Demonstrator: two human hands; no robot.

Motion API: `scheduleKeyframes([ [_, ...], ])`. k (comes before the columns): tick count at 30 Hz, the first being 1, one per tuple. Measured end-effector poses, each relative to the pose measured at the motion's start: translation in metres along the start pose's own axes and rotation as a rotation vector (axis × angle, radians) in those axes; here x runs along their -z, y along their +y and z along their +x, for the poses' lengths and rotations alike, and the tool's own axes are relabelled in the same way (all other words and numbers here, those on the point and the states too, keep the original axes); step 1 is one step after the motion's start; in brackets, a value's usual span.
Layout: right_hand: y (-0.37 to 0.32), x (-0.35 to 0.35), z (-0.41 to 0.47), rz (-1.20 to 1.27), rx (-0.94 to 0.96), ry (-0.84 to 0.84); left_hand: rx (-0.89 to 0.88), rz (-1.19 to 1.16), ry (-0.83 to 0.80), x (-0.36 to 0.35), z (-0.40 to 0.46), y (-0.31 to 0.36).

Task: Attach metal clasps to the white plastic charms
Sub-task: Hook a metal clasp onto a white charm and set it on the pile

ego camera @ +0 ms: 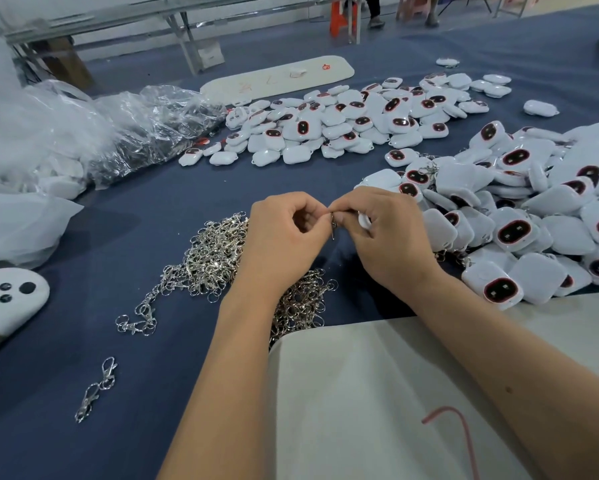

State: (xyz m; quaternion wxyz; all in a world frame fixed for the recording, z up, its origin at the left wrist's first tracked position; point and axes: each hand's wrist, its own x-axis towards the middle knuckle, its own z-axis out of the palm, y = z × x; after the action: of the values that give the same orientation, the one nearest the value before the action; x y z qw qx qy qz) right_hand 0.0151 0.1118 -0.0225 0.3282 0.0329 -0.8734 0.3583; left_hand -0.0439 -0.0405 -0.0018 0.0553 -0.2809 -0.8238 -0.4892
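Blue cloth table (152, 209); both hands pinch one shiny metal clasp (333, 226)

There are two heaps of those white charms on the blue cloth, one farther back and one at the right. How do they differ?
The far heap lies spread low and flat. The right heap is piled higher and sits beside the right hand.

Silver clasps and rings show among the right heap's charms, near its left edge. None can be made out in the far heap.

Both hold the same white charms with dark, red-rimmed ovals, some face up and some face down.
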Motion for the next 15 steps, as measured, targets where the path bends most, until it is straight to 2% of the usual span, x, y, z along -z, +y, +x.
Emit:
scheduleKeyframes([
  [4,0.0004,0.0001,0.0003,-0.119,0.079,0.027,0.028,0.012,0.001,-0.0004,0.0018,-0.0007],
  [7,-0.0018,-0.0011,-0.0008,-0.115,0.058,0.033,0.026,-0.014,0.01,-0.0005,0.0021,0.0003],
  [9,-0.0019,-0.0002,-0.0004,0.028,-0.043,0.025,-0.008,-0.022,0.026,0.0003,0.0019,0.0006],
  [12,0.0021,0.003,0.0031,0.255,-0.235,-0.085,-0.075,-0.035,0.036,0.0004,0.0001,0.0019],
  [15,0.005,0.0045,0.0053,0.415,-0.326,-0.131,-0.116,-0.066,0.065,-0.0014,-0.0013,0.0039],
])
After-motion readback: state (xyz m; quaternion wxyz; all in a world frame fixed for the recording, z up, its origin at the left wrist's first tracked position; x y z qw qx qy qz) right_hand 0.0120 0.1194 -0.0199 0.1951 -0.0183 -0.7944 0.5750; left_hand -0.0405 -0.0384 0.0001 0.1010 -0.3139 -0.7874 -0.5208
